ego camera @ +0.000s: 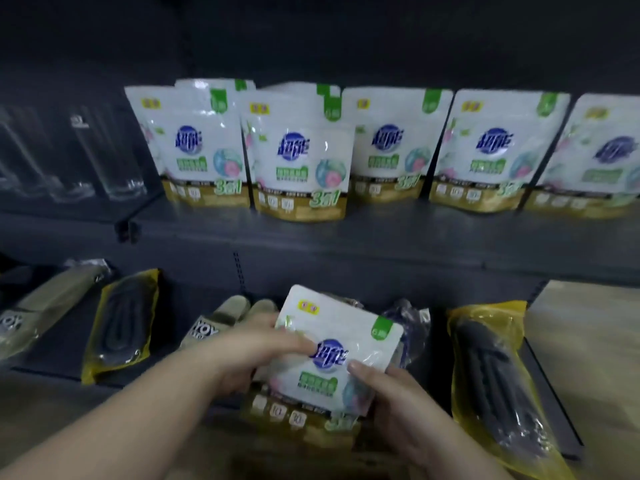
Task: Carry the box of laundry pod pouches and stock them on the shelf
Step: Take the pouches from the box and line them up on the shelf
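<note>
Both hands hold one white laundry pod pouch [332,362] with a gold bottom band, low in the middle of the view, in front of the lower shelf. My left hand [249,355] grips its left side with the thumb on the front. My right hand [391,400] grips its lower right side. Several matching pouches [301,157] stand upright in a row on the dark upper shelf [346,237], some with more pouches behind them. The box is not in view.
Clear glasses [86,157] stand on the upper shelf at the left. The lower shelf holds slippers in yellow bags [121,323], beige slippers [221,323] and a large yellow bag of dark slippers [495,382]. A wooden surface [588,341] lies at the right.
</note>
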Action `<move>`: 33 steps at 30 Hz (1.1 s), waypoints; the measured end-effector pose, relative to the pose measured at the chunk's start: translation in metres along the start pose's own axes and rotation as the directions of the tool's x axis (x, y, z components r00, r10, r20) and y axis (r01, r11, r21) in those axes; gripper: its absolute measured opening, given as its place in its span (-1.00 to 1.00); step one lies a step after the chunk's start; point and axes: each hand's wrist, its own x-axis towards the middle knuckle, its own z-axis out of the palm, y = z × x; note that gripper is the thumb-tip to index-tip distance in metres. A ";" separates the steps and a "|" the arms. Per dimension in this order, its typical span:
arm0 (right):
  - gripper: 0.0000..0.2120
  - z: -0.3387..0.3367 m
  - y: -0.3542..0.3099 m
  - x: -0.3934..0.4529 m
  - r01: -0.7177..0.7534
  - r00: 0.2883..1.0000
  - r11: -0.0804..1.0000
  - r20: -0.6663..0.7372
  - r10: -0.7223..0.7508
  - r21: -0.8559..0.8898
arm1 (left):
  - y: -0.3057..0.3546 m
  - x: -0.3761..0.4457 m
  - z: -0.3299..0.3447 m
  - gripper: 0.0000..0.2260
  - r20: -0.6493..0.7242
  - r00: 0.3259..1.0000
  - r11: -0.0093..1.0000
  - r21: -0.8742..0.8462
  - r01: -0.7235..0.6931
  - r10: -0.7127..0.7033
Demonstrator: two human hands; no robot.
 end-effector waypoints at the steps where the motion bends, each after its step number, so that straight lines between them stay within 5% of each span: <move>1: -0.50 0.002 -0.021 -0.001 0.076 0.997 0.997 0.009 -0.076 -0.031 | 0.025 -0.002 0.004 -0.74 -0.013 0.996 0.996 -0.020 -0.086 0.086; 4: -0.53 0.005 -0.088 -0.012 0.277 0.957 0.942 -0.030 -0.288 -0.189 | 0.091 -0.007 0.021 -0.69 -0.054 0.940 0.931 -0.129 -0.341 0.336; 7: -0.60 0.000 -0.158 -0.023 0.504 0.835 0.828 -0.110 -0.540 -0.245 | 0.149 -0.006 0.042 -0.64 -0.096 0.831 0.802 -0.223 -0.555 0.548; 11: -0.64 -0.023 -0.231 -0.011 0.646 0.701 0.687 -0.098 -0.707 -0.334 | 0.195 0.009 0.066 -0.79 -0.216 0.683 0.688 -0.063 -0.723 0.698; 14: -0.56 -0.048 -0.244 0.011 0.541 0.771 0.730 -0.100 -0.628 -0.417 | 0.179 0.037 0.073 -0.81 -0.386 0.605 0.717 0.357 -0.599 0.697; 16: -0.61 -0.060 -0.235 0.019 0.427 0.817 0.669 -0.058 -0.574 -0.608 | 0.150 0.053 0.073 -0.83 -0.439 0.603 0.739 0.498 -0.454 0.666; 33: -0.59 -0.055 -0.214 0.036 0.365 0.735 0.519 -0.103 -0.670 -0.773 | 0.106 0.074 0.066 -0.85 -0.510 0.527 0.732 0.433 -0.526 0.680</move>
